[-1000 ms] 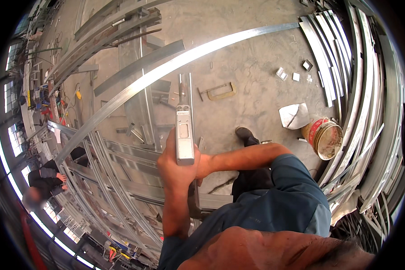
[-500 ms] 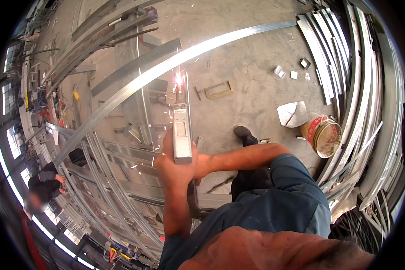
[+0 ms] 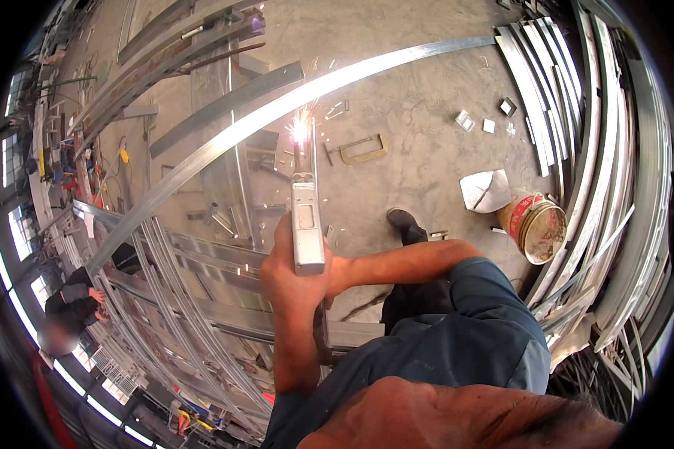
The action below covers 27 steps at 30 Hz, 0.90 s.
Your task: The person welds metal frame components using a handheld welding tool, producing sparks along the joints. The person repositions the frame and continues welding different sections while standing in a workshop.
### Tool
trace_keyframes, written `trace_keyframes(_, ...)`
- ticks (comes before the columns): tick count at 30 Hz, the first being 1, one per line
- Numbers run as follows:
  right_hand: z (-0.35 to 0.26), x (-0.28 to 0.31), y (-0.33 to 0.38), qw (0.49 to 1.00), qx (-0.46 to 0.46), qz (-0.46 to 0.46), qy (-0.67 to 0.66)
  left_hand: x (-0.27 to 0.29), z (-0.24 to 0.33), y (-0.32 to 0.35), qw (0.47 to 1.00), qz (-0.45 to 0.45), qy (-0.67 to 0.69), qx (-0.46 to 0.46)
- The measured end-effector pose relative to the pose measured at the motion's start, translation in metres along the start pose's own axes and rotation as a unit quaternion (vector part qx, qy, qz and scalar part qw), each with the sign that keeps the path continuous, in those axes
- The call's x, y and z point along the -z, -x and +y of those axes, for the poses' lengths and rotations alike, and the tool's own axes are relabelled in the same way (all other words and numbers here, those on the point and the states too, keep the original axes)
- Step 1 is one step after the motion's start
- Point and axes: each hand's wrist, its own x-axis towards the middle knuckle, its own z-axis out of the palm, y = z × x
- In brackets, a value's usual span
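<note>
A grey welding torch (image 3: pixel 307 221) points away from me, its tip sparking against a long curved steel bar (image 3: pixel 225 138). My left hand (image 3: pixel 288 277) grips the torch body from the left. My right hand (image 3: pixel 335 273) clasps it from the right, mostly hidden behind the tool. Bright sparks (image 3: pixel 301 127) scatter over the bar and the concrete floor. Both forearms come in from below, and a blue sleeve (image 3: pixel 464 329) covers my right upper arm.
Curved steel frames (image 3: pixel 187 299) lie stacked below the bar. More bent steel strips (image 3: pixel 606 165) pile up at the right beside a dirty bucket (image 3: pixel 535 228). A C-clamp (image 3: pixel 363 150) lies on the floor. A crouching person (image 3: pixel 75 299) works at the left. My shoe (image 3: pixel 404 221) stands nearby.
The torch tip has reached the curved bar and the arc has grown from nothing to a bright spark shower. My hands keep the same grip.
</note>
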Motion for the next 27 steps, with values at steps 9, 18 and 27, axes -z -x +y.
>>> trace_keyframes(9, -0.002, 0.007, 0.005, 0.999, -0.028, 0.015, -0.005, 0.003, 0.0, 0.003, 1.0, -0.01, -0.008, 0.004)
trace_keyframes(18, 0.003, -0.017, -0.004, 0.997, 0.034, 0.049, 0.049, 0.004, 0.0, 0.005, 1.0, -0.012, -0.007, 0.014)
trace_keyframes(27, 0.003, -0.006, -0.003, 0.999, 0.029, 0.023, 0.035, 0.004, -0.002, 0.009, 0.999, -0.016, -0.026, 0.037)
